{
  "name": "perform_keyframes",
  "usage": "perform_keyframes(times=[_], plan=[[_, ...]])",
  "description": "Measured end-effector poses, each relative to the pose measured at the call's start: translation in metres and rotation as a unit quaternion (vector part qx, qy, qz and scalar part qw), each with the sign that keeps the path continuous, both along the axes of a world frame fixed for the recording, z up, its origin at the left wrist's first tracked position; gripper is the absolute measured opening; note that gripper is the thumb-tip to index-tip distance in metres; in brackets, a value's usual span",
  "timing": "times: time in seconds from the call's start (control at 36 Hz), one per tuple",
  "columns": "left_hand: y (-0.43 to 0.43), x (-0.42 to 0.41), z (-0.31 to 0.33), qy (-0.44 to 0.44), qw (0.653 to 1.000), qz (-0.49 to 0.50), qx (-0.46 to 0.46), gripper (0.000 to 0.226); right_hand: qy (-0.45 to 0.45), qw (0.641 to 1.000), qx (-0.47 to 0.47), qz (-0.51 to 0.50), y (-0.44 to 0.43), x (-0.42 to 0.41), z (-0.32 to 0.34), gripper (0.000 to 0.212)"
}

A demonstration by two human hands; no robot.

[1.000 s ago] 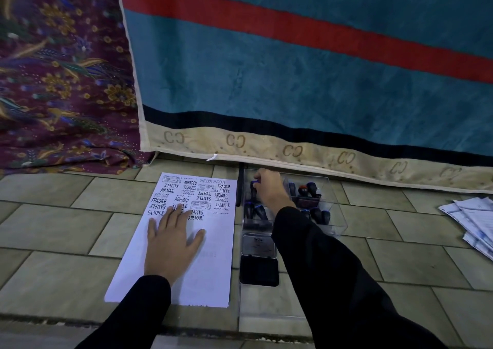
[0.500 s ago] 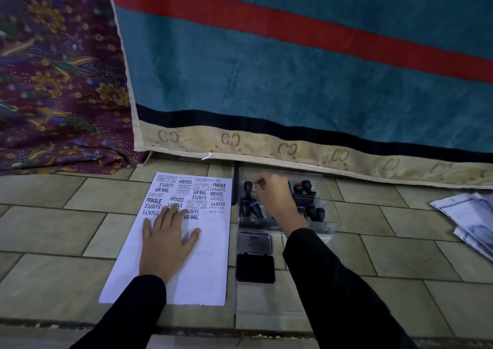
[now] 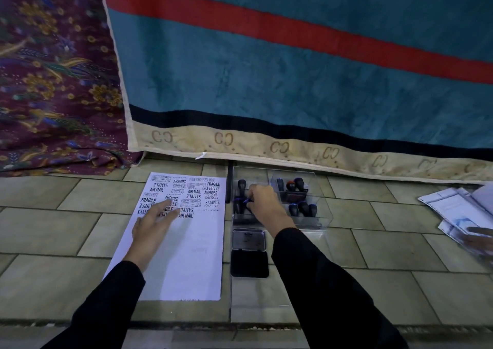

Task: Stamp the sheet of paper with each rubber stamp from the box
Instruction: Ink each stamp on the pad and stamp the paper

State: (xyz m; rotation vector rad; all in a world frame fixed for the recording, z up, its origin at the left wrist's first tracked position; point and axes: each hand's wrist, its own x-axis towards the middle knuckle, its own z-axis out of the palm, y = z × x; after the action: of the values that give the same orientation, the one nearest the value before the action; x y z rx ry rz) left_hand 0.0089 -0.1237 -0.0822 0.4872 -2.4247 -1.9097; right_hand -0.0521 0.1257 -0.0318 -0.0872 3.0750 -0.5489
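On the tiled floor (image 3: 373,250), my left hand (image 3: 153,227) lies flat, fingers spread, on the one sheet of paper (image 3: 192,255), whose upper part is crowded with prints: SAMPLE, AIR MAIL, FRAGILE, AMENDED. Just right of the sheet, my right hand (image 3: 266,207) reaches into the clear box (image 3: 256,173), fingers curled on a dark rubber stamp (image 3: 249,201) in its left section. Two more stamps (image 3: 241,185) stand beside it. My hand covers part of that section. The right side holds three stamps at the back (image 3: 290,185) and three in front (image 3: 303,207). One open ink pad (image 3: 249,263) lies nearer me. A teal blanket (image 3: 266,68) hangs behind, a floral cloth (image 3: 53,81) to its left, and loose papers (image 3: 458,209) lie far right.
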Motion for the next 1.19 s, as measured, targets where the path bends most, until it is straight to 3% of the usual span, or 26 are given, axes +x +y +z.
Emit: perform_keyframes(times=[0.06, 0.17, 0.22, 0.33, 0.42, 0.53, 0.58, 0.64, 0.81, 0.94, 1.19], plan=[[-0.002, 0.000, 0.000, 0.028, 0.998, 0.006, 0.049, 0.029, 0.005, 1.000, -0.017, 0.005, 0.001, -0.001, 0.003, 0.018], [0.002, 0.000, 0.002, 0.054, 0.996, 0.036, 0.059, 0.020, 0.017, 0.997, -0.068, 0.023, 0.006, 0.007, 0.013, 0.037], [0.004, -0.001, 0.003, 0.063, 0.996, 0.044, 0.038, 0.019, 0.037, 0.994, -0.104, 0.025, 0.009, 0.015, 0.019, 0.042], [0.018, 0.007, 0.018, 0.125, 0.989, 0.050, -0.056, 0.021, 0.085, 0.982, -0.166, 0.026, 0.014, 0.038, 0.026, 0.031], [0.036, 0.021, 0.025, 0.154, 0.984, -0.033, -0.088, 0.021, 0.109, 0.973, -0.204, 0.026, 0.015, 0.059, 0.028, 0.025], [0.060, 0.043, 0.021, 0.160, 0.953, -0.208, -0.148, 0.035, 0.111, 0.963, -0.245, 0.027, 0.016, 0.085, 0.022, 0.034], [0.070, 0.049, 0.016, 0.159, 0.936, -0.254, -0.185, 0.057, 0.141, 0.960, -0.236, 0.049, 0.017, 0.094, 0.018, 0.032], [0.077, 0.052, 0.010, 0.167, 0.916, -0.275, -0.239, 0.081, 0.166, 0.955, -0.236, 0.063, 0.019, 0.101, 0.014, 0.028], [0.082, 0.053, -0.002, 0.177, 0.880, -0.288, -0.334, 0.109, 0.144, 0.959, -0.230, 0.076, 0.022, 0.121, 0.011, 0.038], [0.082, 0.055, -0.006, 0.184, 0.870, -0.286, -0.356, 0.104, 0.125, 0.968, -0.198, 0.086, 0.024, 0.133, 0.007, 0.024], [0.083, 0.056, -0.006, 0.191, 0.865, -0.288, -0.364, 0.096, 0.113, 0.973, -0.177, 0.090, 0.021, 0.143, -0.003, 0.026]])
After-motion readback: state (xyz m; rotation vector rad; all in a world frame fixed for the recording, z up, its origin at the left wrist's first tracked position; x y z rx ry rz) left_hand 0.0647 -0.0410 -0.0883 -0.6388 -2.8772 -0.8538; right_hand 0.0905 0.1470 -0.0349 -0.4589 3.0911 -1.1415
